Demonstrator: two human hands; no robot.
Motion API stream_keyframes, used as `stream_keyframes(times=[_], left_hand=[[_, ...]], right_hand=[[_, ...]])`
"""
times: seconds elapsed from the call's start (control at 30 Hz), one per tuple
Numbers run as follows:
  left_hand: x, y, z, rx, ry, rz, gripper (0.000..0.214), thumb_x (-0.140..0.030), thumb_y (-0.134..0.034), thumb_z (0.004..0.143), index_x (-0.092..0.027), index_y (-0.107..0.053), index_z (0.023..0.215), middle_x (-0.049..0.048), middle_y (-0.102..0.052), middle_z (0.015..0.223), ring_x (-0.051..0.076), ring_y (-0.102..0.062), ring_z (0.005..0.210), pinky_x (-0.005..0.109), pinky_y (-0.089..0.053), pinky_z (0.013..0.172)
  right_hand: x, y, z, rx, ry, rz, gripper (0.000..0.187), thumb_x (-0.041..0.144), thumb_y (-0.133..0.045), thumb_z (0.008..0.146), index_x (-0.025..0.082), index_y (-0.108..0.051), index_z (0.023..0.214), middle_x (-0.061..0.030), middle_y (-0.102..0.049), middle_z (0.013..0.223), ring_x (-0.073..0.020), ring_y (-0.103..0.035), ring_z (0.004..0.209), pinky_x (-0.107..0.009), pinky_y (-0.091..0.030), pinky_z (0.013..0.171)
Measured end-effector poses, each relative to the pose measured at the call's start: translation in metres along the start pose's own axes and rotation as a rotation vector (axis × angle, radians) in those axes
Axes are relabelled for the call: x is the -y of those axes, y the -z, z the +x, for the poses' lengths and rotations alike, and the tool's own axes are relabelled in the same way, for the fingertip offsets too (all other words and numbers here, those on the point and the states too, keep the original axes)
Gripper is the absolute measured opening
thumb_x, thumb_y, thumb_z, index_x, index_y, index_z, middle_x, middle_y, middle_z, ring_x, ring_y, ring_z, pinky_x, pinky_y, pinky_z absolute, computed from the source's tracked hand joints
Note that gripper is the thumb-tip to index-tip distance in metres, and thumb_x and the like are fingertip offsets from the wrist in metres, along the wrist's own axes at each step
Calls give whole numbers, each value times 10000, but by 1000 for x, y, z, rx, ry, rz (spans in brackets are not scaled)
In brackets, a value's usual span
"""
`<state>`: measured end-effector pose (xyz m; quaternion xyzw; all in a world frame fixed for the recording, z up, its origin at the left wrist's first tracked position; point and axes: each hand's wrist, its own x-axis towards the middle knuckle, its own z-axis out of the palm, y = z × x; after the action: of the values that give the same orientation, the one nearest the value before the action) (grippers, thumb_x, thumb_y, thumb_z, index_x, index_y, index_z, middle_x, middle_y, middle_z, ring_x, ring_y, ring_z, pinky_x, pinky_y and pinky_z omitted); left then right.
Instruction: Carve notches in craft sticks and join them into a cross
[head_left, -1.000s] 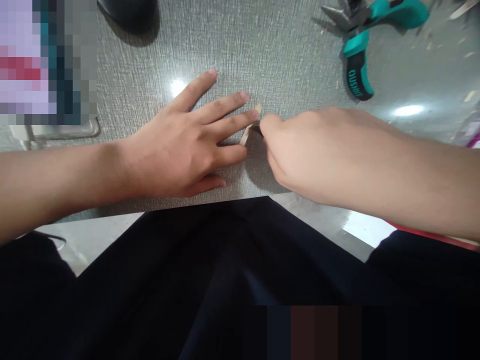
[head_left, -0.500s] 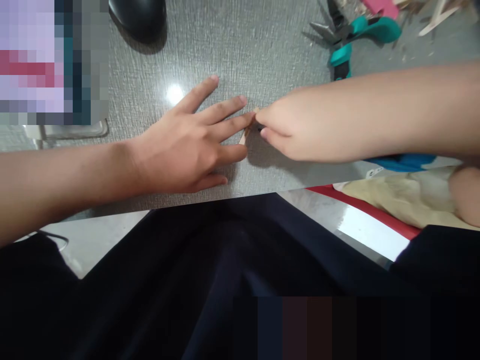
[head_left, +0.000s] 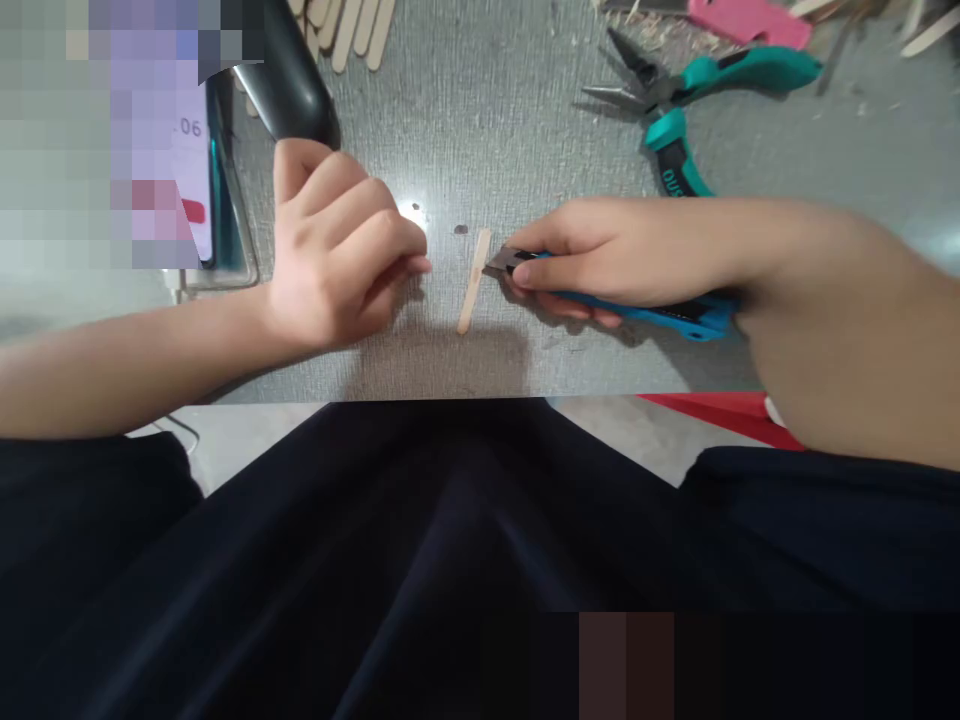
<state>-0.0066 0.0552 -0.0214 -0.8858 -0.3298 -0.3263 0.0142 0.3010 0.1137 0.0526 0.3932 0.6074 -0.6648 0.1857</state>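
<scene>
A short wooden craft stick (head_left: 473,280) lies on the grey table (head_left: 525,130), near its front edge. My right hand (head_left: 622,258) grips a blue utility knife (head_left: 645,312), and the metal blade tip touches the stick's upper right side. My left hand (head_left: 341,245) rests just left of the stick with its fingers curled into a loose fist; nothing shows in it. It does not touch the stick.
Teal-handled pliers (head_left: 675,95) lie at the back right, with a pink object (head_left: 750,20) and wood scraps beyond. Several wooden sticks (head_left: 349,25) lie at the back, beside a black object (head_left: 289,85). A phone (head_left: 206,190) stands at the left.
My left hand has lifted off the stick and curled into a fist. My right hand pulled back to the right, so the blue knife and the whole stick now show.
</scene>
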Motion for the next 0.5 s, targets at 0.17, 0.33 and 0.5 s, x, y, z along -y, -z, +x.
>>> stream_keyframes(times=[0.17, 0.33, 0.5], left_hand=[[-8, -1, 6, 223, 178, 42, 349, -505, -436, 1245, -264, -660, 1361, 60, -679, 1220, 227, -564, 1127, 539, -460, 1047], [-21, -20, 15, 450, 272, 4, 825, -1013, -631, 944, -228, -725, 1176, 142, -703, 1265, 346, -547, 1185, 622, -413, 1143], [-52, -21, 37, 546, 281, 142, 221, -395, -659, 1092, -210, -753, 1015, 128, -741, 1152, 323, -591, 1139, 580, -486, 1054]], right_hand=[[7, -4, -15, -174, 67, 18, 379, 150, -554, 1225, 234, -632, 864, 70, -630, 618, -77, -576, 434, -182, -418, 424], [3, -6, -35, -542, 259, 127, 365, 98, -564, 1187, 247, -653, 866, 62, -630, 608, -106, -577, 456, -209, -492, 422], [-15, -3, -47, -684, 408, 155, 350, 110, -561, 1158, 267, -665, 863, 49, -609, 602, -126, -567, 440, -247, -486, 408]])
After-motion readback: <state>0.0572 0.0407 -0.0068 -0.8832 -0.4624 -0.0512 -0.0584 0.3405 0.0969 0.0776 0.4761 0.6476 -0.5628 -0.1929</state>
